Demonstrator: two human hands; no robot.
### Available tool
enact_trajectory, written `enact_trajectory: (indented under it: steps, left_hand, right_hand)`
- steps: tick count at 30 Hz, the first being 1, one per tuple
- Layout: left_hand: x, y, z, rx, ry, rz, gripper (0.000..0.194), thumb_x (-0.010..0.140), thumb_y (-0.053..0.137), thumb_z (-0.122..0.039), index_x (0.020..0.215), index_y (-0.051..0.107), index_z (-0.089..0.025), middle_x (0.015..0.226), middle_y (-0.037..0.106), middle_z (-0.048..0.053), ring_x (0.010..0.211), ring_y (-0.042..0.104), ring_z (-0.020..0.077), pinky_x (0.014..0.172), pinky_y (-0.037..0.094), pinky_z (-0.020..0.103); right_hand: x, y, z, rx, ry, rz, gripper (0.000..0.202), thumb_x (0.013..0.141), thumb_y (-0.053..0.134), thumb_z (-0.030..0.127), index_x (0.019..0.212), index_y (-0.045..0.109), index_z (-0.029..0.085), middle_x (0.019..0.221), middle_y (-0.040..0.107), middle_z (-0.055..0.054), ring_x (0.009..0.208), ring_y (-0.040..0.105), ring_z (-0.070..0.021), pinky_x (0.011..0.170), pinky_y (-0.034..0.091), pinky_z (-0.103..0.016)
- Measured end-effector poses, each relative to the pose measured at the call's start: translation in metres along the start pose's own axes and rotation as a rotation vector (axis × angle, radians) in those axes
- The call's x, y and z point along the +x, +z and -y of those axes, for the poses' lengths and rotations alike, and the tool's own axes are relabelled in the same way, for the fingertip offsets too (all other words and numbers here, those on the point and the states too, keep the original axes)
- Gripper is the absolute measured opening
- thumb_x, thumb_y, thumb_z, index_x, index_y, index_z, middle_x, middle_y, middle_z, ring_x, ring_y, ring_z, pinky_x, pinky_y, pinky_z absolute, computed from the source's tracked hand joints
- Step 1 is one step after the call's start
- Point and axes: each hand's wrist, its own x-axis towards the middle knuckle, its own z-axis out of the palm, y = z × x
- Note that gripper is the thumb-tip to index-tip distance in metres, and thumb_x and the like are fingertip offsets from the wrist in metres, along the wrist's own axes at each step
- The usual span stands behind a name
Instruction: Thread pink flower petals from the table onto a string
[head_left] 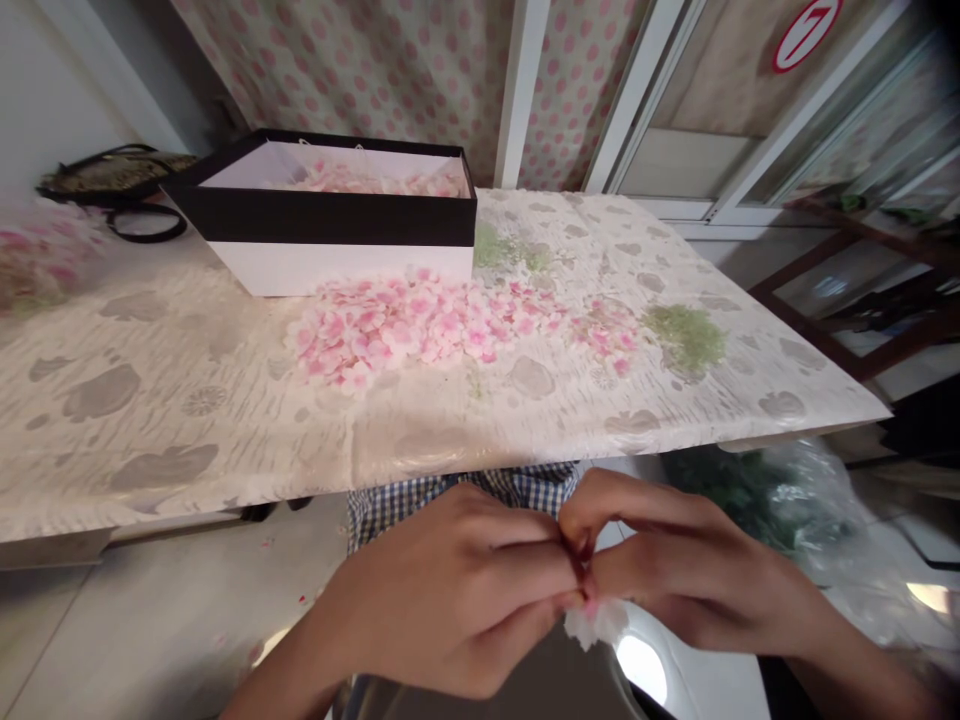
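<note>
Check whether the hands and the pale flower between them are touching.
Touching: the head view shows the left hand and right hand pinching the pale flower at its pink base, petals fanning out below.

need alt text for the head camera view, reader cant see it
Two bare hands, left and right, pinch a pale pink flower together in front of a table. On the patterned tabletop lie loose pink petals, green clumps and a black-and-white box holding more pink petals.

A polka-dot curtain (375,80) hung behind the white frame (521,90). Up on the right I noticed a round red sign (806,35), with a dark wooden stand (808,330) below it.
</note>
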Motion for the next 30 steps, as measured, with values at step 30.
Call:
enact_trajectory:
  steps: [30]
  left_hand:
    - [0.000, 0.001, 0.018, -0.233, -0.179, -0.250, 0.009, 0.092, 0.048, -0.012, 0.095, 0.050, -0.020, 0.081, 0.057, 0.000, 0.074, 0.055, 0.0107, 0.067, 0.045, 0.025]
  right_hand:
    - [-0.001, -0.008, -0.013, 0.264, 0.243, -0.297, 0.015, 0.088, 0.055, 0.013, 0.094, 0.061, 0.026, 0.081, 0.064, -0.001, 0.075, 0.062, -0.0136, 0.066, 0.051, -0.028]
